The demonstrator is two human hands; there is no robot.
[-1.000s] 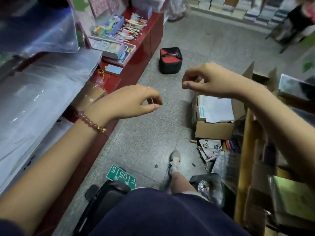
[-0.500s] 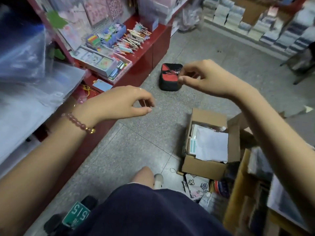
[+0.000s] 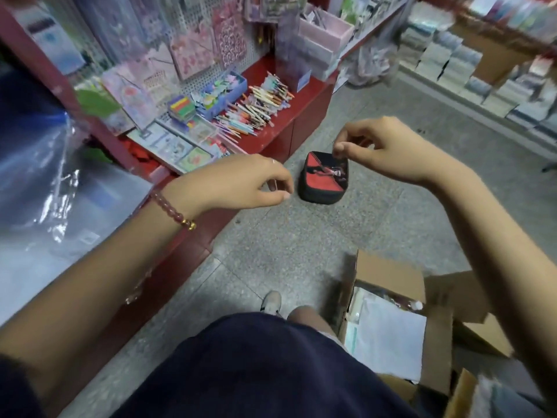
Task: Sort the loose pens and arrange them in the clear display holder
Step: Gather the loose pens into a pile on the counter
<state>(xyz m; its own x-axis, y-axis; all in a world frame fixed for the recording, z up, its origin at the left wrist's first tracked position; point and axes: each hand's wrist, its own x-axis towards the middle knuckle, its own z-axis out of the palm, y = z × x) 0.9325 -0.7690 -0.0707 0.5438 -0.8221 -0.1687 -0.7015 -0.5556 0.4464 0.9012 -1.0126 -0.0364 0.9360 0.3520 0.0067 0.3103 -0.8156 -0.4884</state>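
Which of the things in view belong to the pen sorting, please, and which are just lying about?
Job: pens; left hand; right hand. I cannot make out the clear holder.
Lying about: bag; box; plastic sheets.

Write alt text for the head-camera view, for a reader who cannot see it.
A person's left hand and right hand hover with curled fingers over a grey shop floor; whether they hold anything is unclear. Loose pens lie heaped on a red shelf at left; a red-and-black bag and open cardboard box sit on the floor.
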